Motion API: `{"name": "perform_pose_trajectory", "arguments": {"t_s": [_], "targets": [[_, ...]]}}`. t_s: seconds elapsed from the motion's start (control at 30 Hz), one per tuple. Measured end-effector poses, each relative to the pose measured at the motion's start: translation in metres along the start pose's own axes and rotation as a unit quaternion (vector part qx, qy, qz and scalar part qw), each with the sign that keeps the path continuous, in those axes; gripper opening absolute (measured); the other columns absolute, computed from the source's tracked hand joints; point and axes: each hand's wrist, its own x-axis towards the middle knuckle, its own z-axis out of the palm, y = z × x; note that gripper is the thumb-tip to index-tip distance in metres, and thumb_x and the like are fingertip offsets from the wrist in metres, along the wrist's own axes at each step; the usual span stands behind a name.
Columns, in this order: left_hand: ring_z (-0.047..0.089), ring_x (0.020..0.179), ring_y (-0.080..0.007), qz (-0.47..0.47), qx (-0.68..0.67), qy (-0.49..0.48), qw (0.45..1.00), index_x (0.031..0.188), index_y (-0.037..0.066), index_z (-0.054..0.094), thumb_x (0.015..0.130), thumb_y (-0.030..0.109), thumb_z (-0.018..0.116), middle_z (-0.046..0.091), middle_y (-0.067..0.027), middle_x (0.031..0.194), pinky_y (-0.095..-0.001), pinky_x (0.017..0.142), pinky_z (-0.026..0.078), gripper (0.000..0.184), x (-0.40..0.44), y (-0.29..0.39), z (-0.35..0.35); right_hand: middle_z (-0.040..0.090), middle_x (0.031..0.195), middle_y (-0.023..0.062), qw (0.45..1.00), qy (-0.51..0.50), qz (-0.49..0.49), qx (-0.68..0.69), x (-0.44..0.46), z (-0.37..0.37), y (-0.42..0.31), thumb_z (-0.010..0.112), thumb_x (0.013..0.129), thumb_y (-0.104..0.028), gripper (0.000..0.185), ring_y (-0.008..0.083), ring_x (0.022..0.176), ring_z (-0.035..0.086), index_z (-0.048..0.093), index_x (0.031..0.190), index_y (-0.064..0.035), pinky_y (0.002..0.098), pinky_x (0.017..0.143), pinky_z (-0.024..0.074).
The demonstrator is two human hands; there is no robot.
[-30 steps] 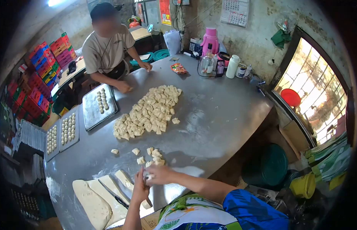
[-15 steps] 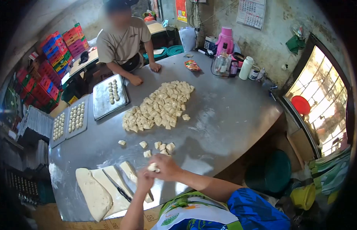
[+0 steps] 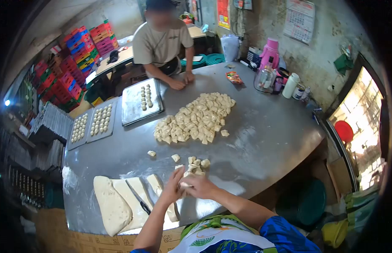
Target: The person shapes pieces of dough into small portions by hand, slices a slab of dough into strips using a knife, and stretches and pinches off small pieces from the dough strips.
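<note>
My left hand (image 3: 172, 188) and my right hand (image 3: 199, 186) are close together near the front of the metal table (image 3: 263, 156). Between them is a pale bit of dough, mostly hidden by the fingers. Just beyond lie several small dough pieces (image 3: 196, 167). Left of my left hand are a big flat slab of dough (image 3: 111, 206), cut strips (image 3: 154, 184) and a knife with a black handle (image 3: 144, 206). A large heap of dough pieces (image 3: 198, 118) covers the middle of the table.
Across the table a person (image 3: 164, 46) stands with both hands at its edge. Trays of dough balls (image 3: 141, 114) lie at the left. A pink flask (image 3: 269, 52), bottles (image 3: 291, 85) and a snack packet (image 3: 234, 77) stand or lie at the back right.
The view has turned left, so the table appears farther right. My right hand was over a dough piece half a second ago; now both hands are lower beside the small pieces.
</note>
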Motion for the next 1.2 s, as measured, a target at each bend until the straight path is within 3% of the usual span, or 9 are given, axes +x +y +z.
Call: {"name": "perform_pose_trajectory", "arguments": {"t_s": [0.13,0.4,0.53,0.73,0.9,0.97,1.03,1.13,1.2], "targets": [[0.064,0.074,-0.0317,-0.243,-0.067,-0.065,0.966,0.119,0.003,0.067,0.081,0.003,0.062,0.073,-0.0094,0.09,-0.0372,0.072,0.051,0.038,0.005,0.016,0.01,0.067,0.092,0.0125,0.996,-0.021,0.06,-0.061,0.007,-0.002,0.013,0.069,0.085,-0.035,0.036,0.0302,0.078,0.064,0.065,0.106,-0.0052,0.0407,0.071,0.0485],[0.063,0.071,-0.0284,-0.014,-0.077,-0.069,0.995,0.117,0.003,0.068,0.082,0.001,0.062,0.073,-0.0097,0.088,-0.0336,0.067,0.049,0.035,-0.009,0.05,0.021,0.068,0.091,0.0112,0.915,-0.126,0.292,-0.249,0.01,-0.018,0.066,0.068,0.086,-0.035,0.035,0.0284,0.077,0.064,0.066,0.104,-0.005,0.0379,0.069,0.0495],[0.063,0.071,-0.0268,0.061,0.075,0.114,0.989,0.11,0.003,0.071,0.081,0.001,0.063,0.074,-0.0104,0.09,-0.0324,0.066,0.048,0.031,-0.001,-0.002,0.025,0.068,0.086,0.0124,0.991,0.033,0.019,-0.126,-0.002,0.008,0.038,0.068,0.086,-0.034,0.03,0.0268,0.074,0.064,0.063,0.085,-0.0045,0.0361,0.066,0.049],[0.064,0.074,-0.0273,-0.086,-0.075,-0.008,0.993,0.105,0.003,0.073,0.079,0.002,0.065,0.073,-0.0116,0.094,-0.033,0.069,0.049,0.027,0.015,0.011,0.001,0.067,0.079,0.0133,0.991,0.079,0.027,0.102,0.013,-0.002,-0.011,0.068,0.084,-0.034,0.031,0.0274,0.072,0.064,0.06,0.079,-0.0054,0.0368,0.064,0.0491],[0.066,0.077,-0.0272,-0.159,0.033,-0.158,0.974,0.107,0.003,0.073,0.081,0.005,0.067,0.072,-0.0121,0.097,-0.0325,0.07,0.05,0.026,0.006,0.023,0.014,0.067,0.076,0.015,0.958,0.066,0.15,-0.236,-0.005,0.027,0.038,0.069,0.083,-0.034,0.028,0.0278,0.068,0.064,0.064,0.083,-0.0069,0.0391,0.061,0.0483],[0.066,0.078,-0.0281,-0.027,-0.048,-0.152,0.987,0.104,0.003,0.073,0.081,0.007,0.069,0.072,-0.0118,0.095,-0.0332,0.072,0.051,0.024,0.006,0.043,0.008,0.067,0.075,0.0159,0.937,0.032,0.191,-0.29,-0.005,0.013,0.042,0.07,0.083,-0.034,0.027,0.0286,0.067,0.064,0.064,0.084,-0.0073,0.0409,0.06,0.0478],[0.066,0.079,-0.0291,0.089,-0.132,-0.143,0.977,0.101,0.002,0.073,0.08,0.01,0.071,0.071,-0.0115,0.094,-0.0339,0.073,0.051,0.022,-0.004,0.053,0.0,0.068,0.09,0.017,0.949,0.021,0.188,-0.254,-0.023,0.01,0.043,0.072,0.081,-0.036,0.04,0.03,0.077,0.065,0.061,0.105,-0.0059,0.0415,0.068,0.0511],[0.066,0.089,-0.0314,-0.102,-0.12,-0.162,0.974,0.105,0.002,0.07,0.076,0.017,0.078,0.068,-0.0141,0.111,-0.0375,0.078,0.053,0.034,0.006,0.01,-0.029,0.068,0.106,0.0181,0.961,-0.001,0.167,-0.222,-0.034,-0.007,0.045,0.075,0.08,-0.039,0.06,0.0314,0.087,0.067,0.059,0.127,-0.0045,0.0422,0.076,0.0543],[0.062,0.102,-0.0379,-0.146,0.102,-0.169,0.969,0.121,0.001,0.06,0.068,0.021,0.084,0.058,-0.0226,0.129,-0.0427,0.084,0.053,0.061,-0.005,-0.036,-0.038,0.057,0.132,0.0186,0.953,-0.039,0.291,0.074,-0.054,-0.026,0.033,0.082,0.076,-0.037,0.086,0.0349,0.11,0.061,0.043,0.146,-0.0061,0.0419,0.093,0.0517]]}}
